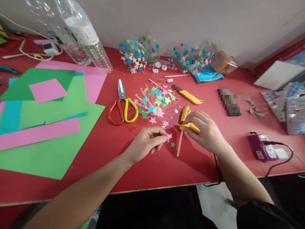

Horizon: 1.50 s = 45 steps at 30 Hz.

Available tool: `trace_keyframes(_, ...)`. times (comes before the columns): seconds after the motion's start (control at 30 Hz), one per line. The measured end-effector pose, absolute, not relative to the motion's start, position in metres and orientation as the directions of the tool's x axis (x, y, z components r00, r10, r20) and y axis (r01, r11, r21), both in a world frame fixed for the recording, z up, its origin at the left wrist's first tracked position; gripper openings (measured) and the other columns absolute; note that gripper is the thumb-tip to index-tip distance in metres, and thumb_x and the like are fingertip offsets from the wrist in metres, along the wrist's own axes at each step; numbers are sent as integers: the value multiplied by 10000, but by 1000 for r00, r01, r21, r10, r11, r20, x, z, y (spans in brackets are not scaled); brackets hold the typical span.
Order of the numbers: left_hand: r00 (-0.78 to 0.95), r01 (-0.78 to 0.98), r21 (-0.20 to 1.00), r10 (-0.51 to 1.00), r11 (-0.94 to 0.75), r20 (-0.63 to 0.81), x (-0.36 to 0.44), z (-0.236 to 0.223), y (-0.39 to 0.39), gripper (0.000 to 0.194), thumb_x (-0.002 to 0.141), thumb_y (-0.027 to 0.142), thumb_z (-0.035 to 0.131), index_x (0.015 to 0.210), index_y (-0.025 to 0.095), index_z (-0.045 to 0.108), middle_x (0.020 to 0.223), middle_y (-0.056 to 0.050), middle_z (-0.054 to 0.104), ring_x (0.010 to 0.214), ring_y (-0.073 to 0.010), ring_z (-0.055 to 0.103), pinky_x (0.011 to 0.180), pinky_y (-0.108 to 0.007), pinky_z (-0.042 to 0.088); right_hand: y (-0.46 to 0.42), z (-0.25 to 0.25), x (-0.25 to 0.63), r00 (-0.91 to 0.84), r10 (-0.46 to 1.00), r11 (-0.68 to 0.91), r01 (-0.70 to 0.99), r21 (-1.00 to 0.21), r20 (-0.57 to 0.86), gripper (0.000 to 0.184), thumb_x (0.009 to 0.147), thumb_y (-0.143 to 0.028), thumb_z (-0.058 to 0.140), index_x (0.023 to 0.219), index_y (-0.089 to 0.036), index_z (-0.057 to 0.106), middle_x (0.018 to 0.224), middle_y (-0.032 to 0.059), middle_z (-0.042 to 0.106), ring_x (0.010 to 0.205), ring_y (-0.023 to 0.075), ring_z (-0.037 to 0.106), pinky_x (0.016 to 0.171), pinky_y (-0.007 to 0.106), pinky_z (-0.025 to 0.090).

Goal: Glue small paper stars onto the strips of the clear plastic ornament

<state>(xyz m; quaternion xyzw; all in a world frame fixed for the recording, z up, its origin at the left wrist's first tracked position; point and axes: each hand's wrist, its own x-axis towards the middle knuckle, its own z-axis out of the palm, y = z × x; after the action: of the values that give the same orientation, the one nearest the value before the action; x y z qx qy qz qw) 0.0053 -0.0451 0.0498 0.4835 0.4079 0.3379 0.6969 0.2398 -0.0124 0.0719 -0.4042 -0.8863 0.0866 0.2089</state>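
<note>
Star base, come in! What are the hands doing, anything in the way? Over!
Left hand pinching pink star. Right hand gripping yellow glue gun. Yellow-handled cutter near its nozzle, possibly in the way.

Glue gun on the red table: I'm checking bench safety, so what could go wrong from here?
If the glue gun is hot, its nozzle might burn the right hand. The black cord dips over the table edge and could snag. Drips might spoil the nearby teal star.
</note>
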Motion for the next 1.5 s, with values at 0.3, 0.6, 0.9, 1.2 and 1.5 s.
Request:
trace_keyframes(0.3,448,-165,860,813,484,-372,8,48,-43,148,792,260,609,688,158,584,462,69,491,365,-20,332,357,-144,214,-29,62,214,-642,564,823,386,-417,520,174,848,-87,609,971,-199,559,888,52,647,819,175,570,742,341,501)
trace_keyframes(0.6,517,-182,803,750,567,-412,9,47,-43,133,780,232,596,673,152,584,458,64,510,364,-16,348,353,-129,224,-27,55,210,-630,581,811,389,-437,516,169,904,-114,562,1041,-212,576,925,56,669,839,171,584,743,341,505)
trace_keyframes(0.9,525,-139,836,755,531,-393,8,49,-44,153,804,271,575,701,159,572,477,60,492,385,-34,352,360,-153,226,-29,58,208,-620,592,785,297,-544,515,118,905,-126,572,984,-210,595,898,42,665,813,151,592,731,323,516)
trace_keyframes(1.2,452,324,939,891,-114,-47,10,41,-55,416,902,267,524,1308,178,524,680,57,558,521,-65,452,531,-209,380,-16,86,218,-493,727,679,418,-603,477,106,868,-98,602,904,-197,608,904,46,644,878,155,625,777,309,520)
trace_keyframes(1.5,385,483,805,909,-344,157,10,37,-57,499,910,181,492,1405,154,432,648,56,577,503,-82,440,542,-223,378,1,95,221,-629,740,599,452,-661,240,76,871,-133,587,847,-204,596,1186,70,636,1079,180,626,912,334,508)
